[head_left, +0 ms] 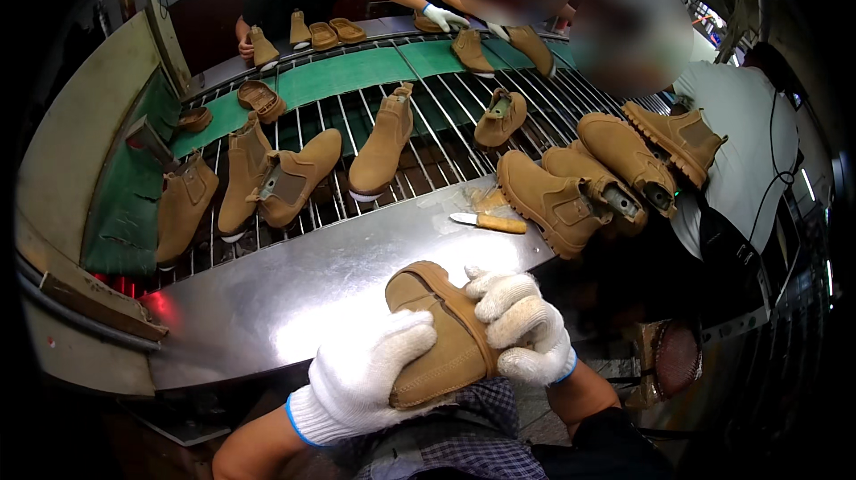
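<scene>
A tan ankle boot [443, 328] is held in front of my body, tilted, with its sole edge facing right. My left hand [370, 377], in a white knit glove, is closed around the upper from the left. Curled against the sole edge is my right hand [524, 324], gloved the same way, its fingers bent and gripping that side. The fingertips of the right hand are partly hidden. Beyond it, a short knife [499, 224] with a wooden handle lies on the metal ledge [259, 315], its blade pointing left.
Several tan boots [383, 146] stand or lie on the metal-rod rack [446, 146]; a cluster of boots [553, 195] crowds the ledge's right end. Behind runs a green belt [343, 76] with loose soles [260, 101]. Co-workers handle boots across it; another person [736, 123] is at right.
</scene>
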### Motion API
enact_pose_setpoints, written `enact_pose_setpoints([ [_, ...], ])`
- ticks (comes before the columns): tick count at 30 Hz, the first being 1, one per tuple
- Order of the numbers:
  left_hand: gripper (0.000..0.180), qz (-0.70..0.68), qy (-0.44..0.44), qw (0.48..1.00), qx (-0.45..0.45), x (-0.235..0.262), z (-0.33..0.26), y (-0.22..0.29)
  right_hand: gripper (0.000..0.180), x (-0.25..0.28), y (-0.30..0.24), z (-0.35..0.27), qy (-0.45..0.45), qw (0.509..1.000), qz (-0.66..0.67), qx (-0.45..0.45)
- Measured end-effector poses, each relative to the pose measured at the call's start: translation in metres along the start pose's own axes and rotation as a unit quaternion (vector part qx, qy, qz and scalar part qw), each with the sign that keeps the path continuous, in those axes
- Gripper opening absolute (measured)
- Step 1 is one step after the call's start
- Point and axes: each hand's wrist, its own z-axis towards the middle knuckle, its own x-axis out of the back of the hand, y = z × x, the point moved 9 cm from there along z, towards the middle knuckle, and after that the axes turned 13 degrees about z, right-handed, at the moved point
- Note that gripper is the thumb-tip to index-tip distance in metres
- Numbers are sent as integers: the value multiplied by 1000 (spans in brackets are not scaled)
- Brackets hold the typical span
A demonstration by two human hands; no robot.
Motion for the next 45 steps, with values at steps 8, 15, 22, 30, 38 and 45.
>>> enact_pose_setpoints([
  [8, 57, -25, -78, 995, -55, -9, 4, 20, 41, 14, 13, -6, 55, 988, 124, -79],
  [15, 49, -34, -179, 977, -108, -13, -3, 21, 85, -12, 30, 14, -161, 972, -156, -66],
  [22, 39, -34, -231, 959, -161, -20, -22, 28, 60, -34, 30, -5, -228, 943, -244, 10],
  [30, 32, -36, -225, 963, -142, -23, -18, 38, 29, -37, 51, -56, -34, 988, 84, -127],
  [38, 24, -1, -213, 961, -175, -37, -7, 55, 28, -29, 79, -64, -40, 983, 126, -127],
  [45, 23, 53, -172, 966, -185, -59, -19, 83, 44, 1, 25, -62, 135, 962, -183, -152],
])
